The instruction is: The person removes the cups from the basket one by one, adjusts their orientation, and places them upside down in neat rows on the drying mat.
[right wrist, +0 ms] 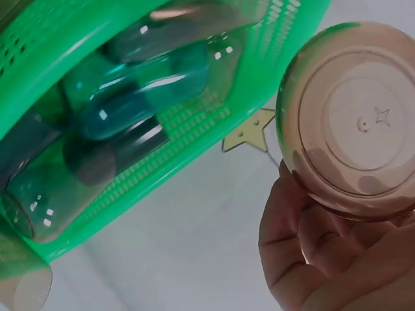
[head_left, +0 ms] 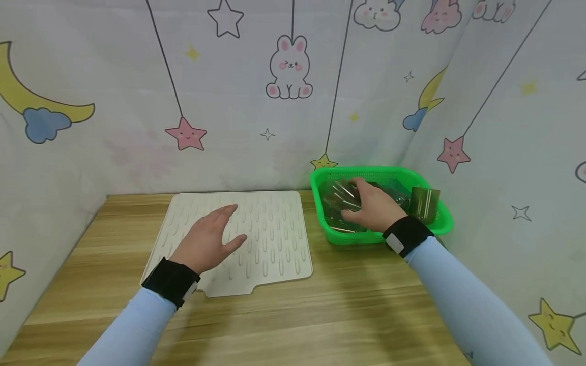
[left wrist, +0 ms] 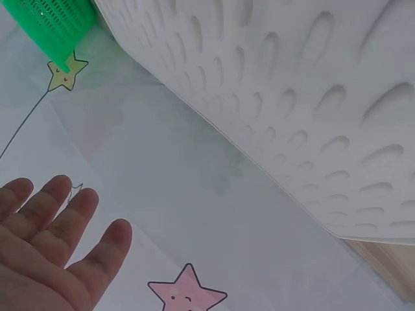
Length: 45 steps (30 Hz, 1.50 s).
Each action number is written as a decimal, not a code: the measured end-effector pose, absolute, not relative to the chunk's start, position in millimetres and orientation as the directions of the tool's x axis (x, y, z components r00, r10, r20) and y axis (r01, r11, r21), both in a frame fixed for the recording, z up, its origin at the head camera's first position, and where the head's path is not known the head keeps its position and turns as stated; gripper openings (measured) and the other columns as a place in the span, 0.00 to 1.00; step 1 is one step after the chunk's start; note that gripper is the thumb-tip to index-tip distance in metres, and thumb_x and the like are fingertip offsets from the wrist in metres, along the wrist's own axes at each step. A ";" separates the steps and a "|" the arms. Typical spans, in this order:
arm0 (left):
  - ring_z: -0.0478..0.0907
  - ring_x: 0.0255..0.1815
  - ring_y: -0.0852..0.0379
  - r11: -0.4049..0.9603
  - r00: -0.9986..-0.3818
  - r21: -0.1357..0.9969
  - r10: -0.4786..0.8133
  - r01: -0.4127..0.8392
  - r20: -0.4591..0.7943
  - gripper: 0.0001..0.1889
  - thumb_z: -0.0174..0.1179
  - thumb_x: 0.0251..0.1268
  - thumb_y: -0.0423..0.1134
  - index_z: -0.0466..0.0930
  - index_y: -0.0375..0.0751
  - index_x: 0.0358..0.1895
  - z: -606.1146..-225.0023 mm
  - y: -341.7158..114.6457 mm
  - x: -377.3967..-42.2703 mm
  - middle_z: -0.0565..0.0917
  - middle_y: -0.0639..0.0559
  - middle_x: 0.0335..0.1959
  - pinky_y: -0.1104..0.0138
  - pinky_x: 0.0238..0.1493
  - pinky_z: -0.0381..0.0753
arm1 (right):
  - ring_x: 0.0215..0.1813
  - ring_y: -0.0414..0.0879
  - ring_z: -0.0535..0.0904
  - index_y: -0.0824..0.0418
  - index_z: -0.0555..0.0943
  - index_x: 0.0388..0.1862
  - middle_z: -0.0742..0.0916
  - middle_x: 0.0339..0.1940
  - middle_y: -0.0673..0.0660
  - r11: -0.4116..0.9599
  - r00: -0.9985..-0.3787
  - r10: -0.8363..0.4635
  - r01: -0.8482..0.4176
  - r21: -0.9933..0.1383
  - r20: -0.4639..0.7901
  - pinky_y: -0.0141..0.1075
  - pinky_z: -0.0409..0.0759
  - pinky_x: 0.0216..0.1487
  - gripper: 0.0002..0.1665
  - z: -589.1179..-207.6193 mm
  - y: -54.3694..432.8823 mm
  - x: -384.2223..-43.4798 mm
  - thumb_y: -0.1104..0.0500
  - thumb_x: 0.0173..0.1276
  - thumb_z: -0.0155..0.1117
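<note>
My right hand [head_left: 376,207] grips a clear, brown-tinted cup [head_left: 340,195] over the left part of a green basket [head_left: 339,237]. The right wrist view shows the round base of that cup [right wrist: 360,123], with fingers [right wrist: 285,240] curled behind its rim. Inside the basket lie several see-through cups, among them a teal cup [right wrist: 146,91]. My left hand [head_left: 206,239] hovers above a white board [head_left: 274,239] with rows of drop-shaped ridges. Its fingers are spread and nothing is in them; the left wrist view shows the same hand [left wrist: 58,253] palm up.
An amber-green cup [head_left: 423,204] leans against the basket's right end. The wooden table [head_left: 293,325] carries board and basket, both near its back edge. Behind and to the right hangs a white cloth [head_left: 247,101] printed with stars, clouds and rabbits.
</note>
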<state>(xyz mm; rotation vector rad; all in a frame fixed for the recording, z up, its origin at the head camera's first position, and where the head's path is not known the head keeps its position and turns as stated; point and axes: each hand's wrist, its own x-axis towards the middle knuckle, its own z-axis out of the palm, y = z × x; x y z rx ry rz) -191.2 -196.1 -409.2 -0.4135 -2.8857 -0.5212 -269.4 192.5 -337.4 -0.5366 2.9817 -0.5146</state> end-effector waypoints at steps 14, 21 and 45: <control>0.72 0.73 0.42 0.859 -0.908 0.311 0.342 0.406 0.240 0.46 0.70 0.63 0.54 0.59 0.40 0.79 -390.5 -177.0 -187.9 0.73 0.40 0.73 0.48 0.72 0.73 | 0.62 0.55 0.79 0.59 0.63 0.79 0.80 0.65 0.61 0.762 -0.824 -0.565 -0.540 -0.358 0.038 0.50 0.81 0.62 0.46 -346.1 164.2 -252.0 0.47 0.67 0.69; 0.71 0.74 0.44 0.850 -0.896 0.302 0.369 0.432 0.246 0.47 0.71 0.62 0.55 0.59 0.42 0.79 -384.8 -170.3 -186.0 0.72 0.42 0.73 0.49 0.74 0.72 | 0.52 0.53 0.79 0.54 0.64 0.79 0.79 0.61 0.61 0.739 -0.790 -0.612 -0.585 -0.334 0.029 0.44 0.83 0.52 0.45 -347.3 152.3 -247.4 0.47 0.67 0.70; 0.71 0.74 0.45 0.798 -0.833 0.251 0.494 0.548 0.249 0.48 0.75 0.57 0.56 0.61 0.44 0.78 -375.4 -138.6 -193.2 0.71 0.45 0.75 0.52 0.74 0.72 | 0.57 0.50 0.80 0.59 0.63 0.74 0.81 0.63 0.57 0.716 -0.772 -0.636 -0.591 -0.370 0.002 0.44 0.83 0.61 0.49 -348.3 119.9 -233.1 0.47 0.60 0.76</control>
